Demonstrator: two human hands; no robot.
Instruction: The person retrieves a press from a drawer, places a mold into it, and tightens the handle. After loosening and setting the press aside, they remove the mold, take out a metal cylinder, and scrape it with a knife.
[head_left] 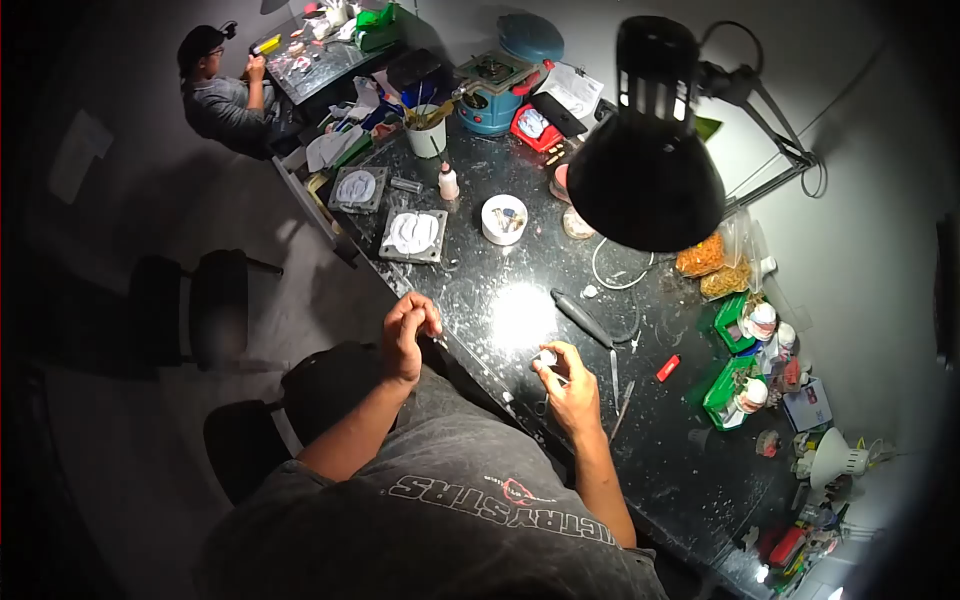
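Observation:
Between the thumb and fingers of my right hand is a small white piece, held above the dark workbench beside a bright patch of lamplight. Its exact kind is too small to tell. My left hand is raised at the bench's near edge with its fingers curled closed; anything inside them is hidden. A dark pen-shaped handpiece with a cord lies beyond my right hand. Two thin tools, one a slim metal one, lie just right of that hand.
A black lamp overhangs the bench. White moulds in square frames, a white tub and a small bottle stand at the left. Green bins and a red object are at the right. A person sits at another table.

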